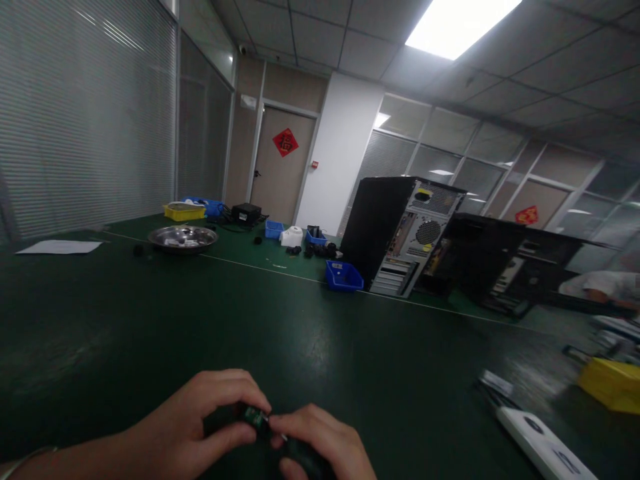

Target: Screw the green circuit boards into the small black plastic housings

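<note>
Low in the head view, my left hand (200,417) pinches a small part with a green circuit board (254,417) between thumb and fingers. My right hand (325,440) is closed round a dark-handled tool (307,459) with a short bit of thin metal shaft showing; it looks like a screwdriver. The right fingertips meet the edge of the circuit board, close beside the left fingertips. Both hands are just above the green table (320,333). My fingers hide much of the board and the tool, and the picture is dim and a little blurred.
A metal bowl (183,239) with small parts stands at the back left, near a paper sheet (60,247). A blue bin (344,276) sits beside a computer tower (380,227). At right lie a white power strip (543,443), a yellow box (613,383) and another person's arm (595,290).
</note>
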### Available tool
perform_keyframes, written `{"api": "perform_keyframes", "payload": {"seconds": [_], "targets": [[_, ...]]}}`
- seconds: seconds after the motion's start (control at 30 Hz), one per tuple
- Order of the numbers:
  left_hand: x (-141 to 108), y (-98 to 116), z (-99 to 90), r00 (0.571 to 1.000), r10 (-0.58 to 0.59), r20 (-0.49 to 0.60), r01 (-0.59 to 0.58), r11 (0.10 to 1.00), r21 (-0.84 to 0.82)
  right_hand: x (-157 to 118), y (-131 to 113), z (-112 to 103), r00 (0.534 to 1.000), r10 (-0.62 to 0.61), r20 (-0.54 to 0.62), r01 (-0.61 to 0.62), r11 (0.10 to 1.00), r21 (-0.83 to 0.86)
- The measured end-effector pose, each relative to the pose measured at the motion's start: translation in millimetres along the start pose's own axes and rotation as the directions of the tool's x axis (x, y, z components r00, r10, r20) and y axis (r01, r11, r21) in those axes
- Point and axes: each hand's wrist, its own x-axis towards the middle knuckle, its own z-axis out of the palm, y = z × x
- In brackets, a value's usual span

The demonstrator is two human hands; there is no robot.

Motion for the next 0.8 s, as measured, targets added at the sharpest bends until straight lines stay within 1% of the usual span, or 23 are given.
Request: {"api": "perform_keyframes", "payload": {"seconds": [0.13, 0.2, 0.3, 0.5, 0.67, 0.8], "targets": [[-1.0, 1.1, 0.3, 1.000, -0.007, -0.006, 0.007, 1.000, 0.017, 0.0, 0.9, 0.9, 1.000, -0.013, -0.023, 0.013, 1.000, 0.003], [-0.6, 2.1, 0.1, 1.000, -0.001, 0.008, 0.001, 1.000, 0.031, 0.4, -0.1, 0.7, 1.000, -0.015, -0.021, 0.016, 1.000, 0.014], [0.0, 2.4, -0.2, 1.000, 0.000, 0.018, -0.001, 0.999, 0.049, 1.0, -2.6, -0.2, 1.000, -0.011, -0.011, 0.011, 1.000, 0.020], [-0.3, -0.9, 0.7, 1.000, 0.001, -0.003, -0.001, 0.998, 0.056, 0.6, -1.0, -1.2, 1.000, 0.013, 0.013, -0.013, 1.000, 0.022], [-0.2, -3.6, 0.9, 1.000, 0.004, -0.017, -0.003, 0.998, 0.065, -0.7, 4.3, 0.6, 1.000, -0.008, 0.017, 0.007, 1.000, 0.013], [-2.2, -6.6, 1.2, 1.000, -0.007, -0.021, 0.009, 0.997, 0.074, -2.5, 5.9, 0.3, 0.999, -0.016, 0.041, 0.016, 1.000, 0.005]]}}
